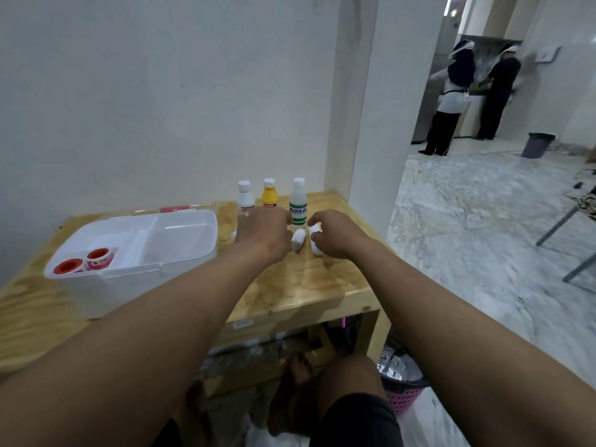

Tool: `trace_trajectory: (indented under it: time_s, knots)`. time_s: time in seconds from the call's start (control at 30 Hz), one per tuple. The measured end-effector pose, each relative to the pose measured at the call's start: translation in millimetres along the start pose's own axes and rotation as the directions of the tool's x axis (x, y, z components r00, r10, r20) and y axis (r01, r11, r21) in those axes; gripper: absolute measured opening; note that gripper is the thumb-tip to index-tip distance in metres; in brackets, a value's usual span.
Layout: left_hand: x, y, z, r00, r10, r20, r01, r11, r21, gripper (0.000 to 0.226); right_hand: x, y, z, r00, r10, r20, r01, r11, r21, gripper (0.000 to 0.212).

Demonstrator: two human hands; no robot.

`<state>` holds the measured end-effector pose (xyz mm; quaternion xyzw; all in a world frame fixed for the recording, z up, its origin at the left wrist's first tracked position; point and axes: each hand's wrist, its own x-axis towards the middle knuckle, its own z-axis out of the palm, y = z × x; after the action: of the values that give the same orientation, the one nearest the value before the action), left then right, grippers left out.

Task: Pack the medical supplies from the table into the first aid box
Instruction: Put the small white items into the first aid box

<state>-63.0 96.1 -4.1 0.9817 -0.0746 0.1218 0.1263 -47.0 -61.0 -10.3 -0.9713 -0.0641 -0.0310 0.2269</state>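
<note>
The white first aid box [180, 253] stands open on the left of the wooden table [306, 285], with two red-cored tape rolls [84, 261] in its front left compartment. At the back stand a white bottle [244, 198], a yellow bottle [269, 195] and a clear green-labelled bottle [298, 201]. My right hand [337, 235] curls around a white bandage roll [316, 248]. Another white roll [298, 239] lies free between my hands. My left hand [263, 233] rests palm down over the table, and a bit of a third white roll [233, 234] peeks out at its left edge.
The box lid [180, 208] stands against the white wall behind the box. A wall corner rises right of the table. A pink basket [403, 395] sits on the floor under the table's right end. Two people stand far off at the back right, near a grey bin [537, 145].
</note>
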Motion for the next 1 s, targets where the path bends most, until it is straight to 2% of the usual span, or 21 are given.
trace_trajectory:
  time_s: [0.33, 0.53, 0.73, 1.0]
  knots:
    - [22, 17, 23, 0.998, -0.017, 0.057, 0.009, 0.991, 0.133, 0.032, 7, 5, 9, 0.998, 0.038, 0.059, -0.038, 0.999, 0.002, 0.027]
    - [31, 24, 35, 0.999, -0.051, -0.002, 0.051, 0.986, 0.157, 0.025, 8, 14, 5, 0.995, 0.081, 0.064, -0.082, 0.997, 0.013, 0.027]
    - [32, 33, 25, 0.991, -0.127, -0.040, 0.128, 0.991, 0.025, 0.029, -8, 12, -16, 0.996, 0.080, 0.048, -0.081, 0.996, 0.034, 0.029]
    - [23, 17, -39, 0.967, -0.235, -0.099, 0.210, 0.953, -0.217, 0.033, -23, -30, -51, 0.999, 0.031, -0.021, -0.030, 0.998, 0.062, 0.025]
